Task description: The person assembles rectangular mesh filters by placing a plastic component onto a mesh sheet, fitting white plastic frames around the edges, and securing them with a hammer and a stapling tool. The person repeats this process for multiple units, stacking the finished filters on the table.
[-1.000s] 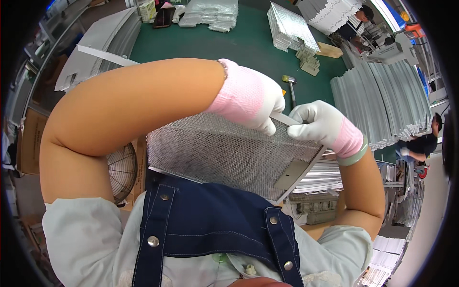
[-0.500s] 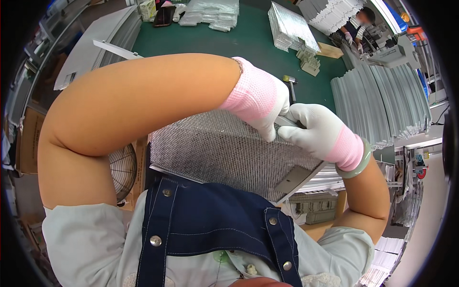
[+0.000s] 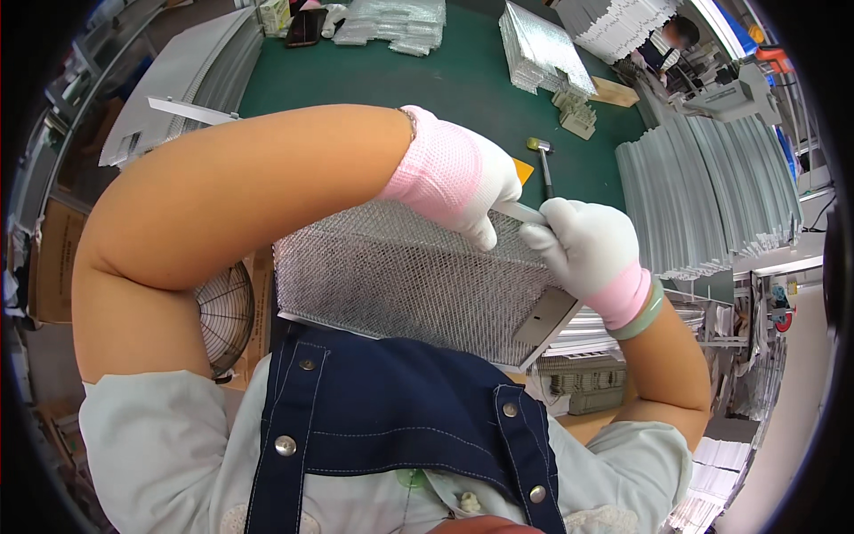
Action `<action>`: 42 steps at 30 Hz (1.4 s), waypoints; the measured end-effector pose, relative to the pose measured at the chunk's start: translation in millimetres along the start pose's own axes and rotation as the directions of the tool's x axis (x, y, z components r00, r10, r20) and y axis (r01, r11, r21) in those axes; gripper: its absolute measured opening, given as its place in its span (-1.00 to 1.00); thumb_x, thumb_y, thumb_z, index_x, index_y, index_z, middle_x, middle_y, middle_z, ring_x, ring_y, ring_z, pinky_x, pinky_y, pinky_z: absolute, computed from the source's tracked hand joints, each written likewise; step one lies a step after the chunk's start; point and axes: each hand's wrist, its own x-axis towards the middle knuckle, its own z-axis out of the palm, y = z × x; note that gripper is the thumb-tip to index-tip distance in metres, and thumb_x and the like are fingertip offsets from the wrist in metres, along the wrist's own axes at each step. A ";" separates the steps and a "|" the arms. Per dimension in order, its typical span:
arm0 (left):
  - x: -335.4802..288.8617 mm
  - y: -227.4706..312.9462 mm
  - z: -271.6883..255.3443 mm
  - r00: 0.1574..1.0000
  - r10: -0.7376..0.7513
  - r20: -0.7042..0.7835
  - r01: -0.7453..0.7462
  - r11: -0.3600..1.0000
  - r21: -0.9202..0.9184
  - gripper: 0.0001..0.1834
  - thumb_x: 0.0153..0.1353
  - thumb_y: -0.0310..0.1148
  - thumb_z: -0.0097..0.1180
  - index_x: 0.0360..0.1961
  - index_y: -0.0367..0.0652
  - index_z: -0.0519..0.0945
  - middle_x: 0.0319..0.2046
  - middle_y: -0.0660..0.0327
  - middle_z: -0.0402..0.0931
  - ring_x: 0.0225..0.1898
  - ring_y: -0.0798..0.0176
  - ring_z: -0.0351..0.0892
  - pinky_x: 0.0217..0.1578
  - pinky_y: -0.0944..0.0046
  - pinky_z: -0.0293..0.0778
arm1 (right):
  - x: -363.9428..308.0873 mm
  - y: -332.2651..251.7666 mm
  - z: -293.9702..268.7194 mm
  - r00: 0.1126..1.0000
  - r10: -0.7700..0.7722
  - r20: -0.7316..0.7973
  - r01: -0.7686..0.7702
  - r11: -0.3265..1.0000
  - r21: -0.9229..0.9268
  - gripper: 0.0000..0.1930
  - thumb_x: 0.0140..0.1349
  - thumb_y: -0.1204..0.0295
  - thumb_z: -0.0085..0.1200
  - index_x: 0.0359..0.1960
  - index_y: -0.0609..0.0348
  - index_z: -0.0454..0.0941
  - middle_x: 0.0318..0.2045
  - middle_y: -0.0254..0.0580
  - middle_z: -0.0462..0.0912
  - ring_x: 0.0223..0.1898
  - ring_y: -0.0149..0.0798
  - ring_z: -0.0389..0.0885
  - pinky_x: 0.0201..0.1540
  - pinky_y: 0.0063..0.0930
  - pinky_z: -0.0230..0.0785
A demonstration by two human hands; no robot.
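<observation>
"Where is the pale strip sitting?"
"It's showing at two o'clock in this view, and the gloved left hand is gripping it!"
"And the right hand?"
"Pinching the strip too, at the left's four o'clock! The mesh panel is spreading toward eight, while a mallet is lying at one o'clock from the strip."

A green tabletop spans the upper middle of the frame. On it lie a dark phone at upper left, silvery sheets at top centre, and a hammer right of centre.
</observation>
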 end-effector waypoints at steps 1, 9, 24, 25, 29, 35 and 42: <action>0.2 0.3 0.1 1.000 -0.001 0.008 0.001 1.000 -0.005 -0.54 0.28 -0.05 0.25 -0.04 -0.25 0.62 -0.32 0.07 0.65 -0.19 0.02 0.68 -0.11 0.07 0.56 | -0.5 -0.8 1.9 0.999 -0.024 -0.031 0.023 1.000 -0.015 -0.69 0.29 0.12 0.17 -0.41 0.11 0.53 -0.59 -0.12 0.57 -0.51 0.02 0.62 -0.44 -0.17 0.44; 2.8 -5.8 11.5 0.989 0.074 -0.129 -0.068 0.996 0.051 -0.56 0.32 -0.03 0.19 -0.10 -0.25 0.61 -0.37 0.03 0.62 -0.25 -0.05 0.67 -0.17 0.04 0.55 | -0.1 -0.5 8.5 0.994 -0.048 -0.101 0.036 0.992 -0.119 -0.71 0.27 0.14 0.20 -0.45 0.08 0.55 -0.61 -0.14 0.54 -0.52 -0.04 0.61 -0.46 -0.18 0.42; -15.1 -43.6 33.5 0.937 0.122 -0.327 -0.079 0.987 0.143 -0.59 0.32 -0.02 0.16 -0.27 -0.23 0.59 -0.51 0.03 0.58 -0.37 -0.09 0.63 -0.30 0.00 0.52 | -4.7 17.5 27.0 0.997 0.078 0.009 -0.079 0.977 0.198 -0.66 0.31 0.16 0.16 -0.48 0.15 0.52 -0.62 -0.07 0.52 -0.57 0.04 0.57 -0.47 -0.17 0.39; -13.7 -44.1 31.9 0.949 0.099 -0.299 -0.080 0.994 0.076 -0.62 0.33 -0.06 0.16 -0.25 -0.23 0.60 -0.49 0.02 0.58 -0.36 -0.07 0.64 -0.29 0.02 0.52 | -4.8 17.3 29.2 0.998 0.043 -0.035 -0.038 0.990 0.136 -0.66 0.32 0.16 0.15 -0.48 0.15 0.52 -0.62 -0.07 0.53 -0.57 0.04 0.56 -0.47 -0.17 0.39; -15.4 -37.1 18.0 0.987 0.002 -0.162 -0.016 0.996 -0.088 -0.67 0.35 -0.13 0.15 -0.19 -0.25 0.62 -0.45 0.05 0.59 -0.33 0.03 0.64 -0.26 0.09 0.51 | 6.1 5.7 25.3 0.985 -0.073 -0.158 0.082 0.995 0.053 -0.70 0.34 0.21 0.12 -0.42 0.20 0.52 -0.57 -0.03 0.55 -0.53 0.05 0.56 -0.44 -0.21 0.37; -19.4 -33.9 2.6 0.999 -0.022 -0.028 0.018 0.992 -0.128 -0.62 0.33 -0.11 0.20 -0.13 -0.26 0.61 -0.45 0.15 0.60 -0.34 0.18 0.64 -0.27 0.17 0.50 | 35.1 -8.3 9.9 0.944 0.127 0.304 -0.295 0.735 0.610 -0.77 0.34 0.33 0.11 -0.31 0.30 0.54 -0.57 -0.10 0.49 -0.52 -0.24 0.49 -0.36 -0.33 0.36; -17.6 -47.0 12.9 0.998 -0.060 0.033 0.063 0.991 -0.117 -0.67 0.34 -0.17 0.17 -0.10 -0.26 0.59 -0.41 0.13 0.61 -0.32 0.19 0.64 -0.22 0.16 0.50 | 38.5 -9.6 28.3 0.972 0.056 0.229 -0.155 0.884 0.440 -0.67 0.39 0.19 0.03 -0.33 0.25 0.51 -0.54 0.04 0.56 -0.43 0.08 0.60 -0.30 -0.14 0.42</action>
